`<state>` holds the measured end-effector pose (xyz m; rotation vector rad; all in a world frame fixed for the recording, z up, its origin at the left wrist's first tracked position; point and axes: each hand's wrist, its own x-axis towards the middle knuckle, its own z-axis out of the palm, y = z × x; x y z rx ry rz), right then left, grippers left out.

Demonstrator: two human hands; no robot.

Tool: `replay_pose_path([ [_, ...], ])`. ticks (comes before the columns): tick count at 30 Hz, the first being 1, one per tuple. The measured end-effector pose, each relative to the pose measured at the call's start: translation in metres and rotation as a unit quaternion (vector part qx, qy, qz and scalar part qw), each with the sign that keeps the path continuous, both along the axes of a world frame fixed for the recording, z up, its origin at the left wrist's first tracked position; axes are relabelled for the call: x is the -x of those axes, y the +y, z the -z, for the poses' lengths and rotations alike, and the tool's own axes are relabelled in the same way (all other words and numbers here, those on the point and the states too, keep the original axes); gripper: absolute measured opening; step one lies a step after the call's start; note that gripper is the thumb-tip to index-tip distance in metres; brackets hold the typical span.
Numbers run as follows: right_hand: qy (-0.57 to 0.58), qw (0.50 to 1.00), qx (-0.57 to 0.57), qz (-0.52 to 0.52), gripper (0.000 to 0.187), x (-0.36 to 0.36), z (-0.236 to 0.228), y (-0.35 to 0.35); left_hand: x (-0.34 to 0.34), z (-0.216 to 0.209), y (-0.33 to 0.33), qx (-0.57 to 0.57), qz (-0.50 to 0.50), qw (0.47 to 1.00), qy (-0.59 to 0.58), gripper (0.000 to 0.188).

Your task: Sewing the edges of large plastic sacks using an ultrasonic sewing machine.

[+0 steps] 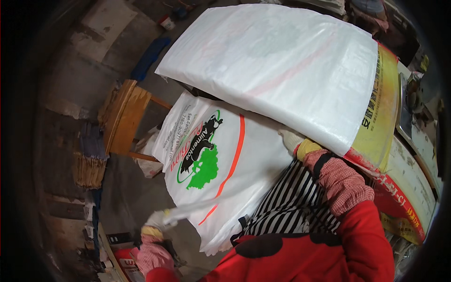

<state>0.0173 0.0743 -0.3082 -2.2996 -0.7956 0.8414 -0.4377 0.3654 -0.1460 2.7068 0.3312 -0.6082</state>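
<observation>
A white woven sack (185, 145) with a green and black print and a red stripe hangs over my lap, below the table's near edge. My right hand (292, 140), in a pale work glove, is at the sack's right edge beside the table and grips it there; its fingertips are partly hidden. To the lower left, my gloved left hand (157, 221) is closed on a thin white strip (206, 203). The strip is blurred and stretches up to the right across the sack. A stack of white sacks (277, 56) lies flat on the table.
Yellow and red printed sheeting (376, 113) covers the table's right side. A wooden chair (127, 117) stands on the left, near a bundle of bristles like a broom (89, 171). A small bucket (166, 22) sits on the floor at the far left.
</observation>
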Motion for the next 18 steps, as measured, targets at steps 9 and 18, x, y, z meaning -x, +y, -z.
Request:
replay_pose_path([
  [9,-0.217,0.974,0.003,-0.061,0.035,-0.007,0.042,0.029,-0.204,-0.030,0.192,-0.538,-0.040,0.842,-0.021,0.039],
  [18,-0.098,0.995,0.004,0.032,0.027,-0.023,0.011,-0.002,-0.299,-0.115,0.040,-0.002,-0.186,0.767,-0.615,0.032],
])
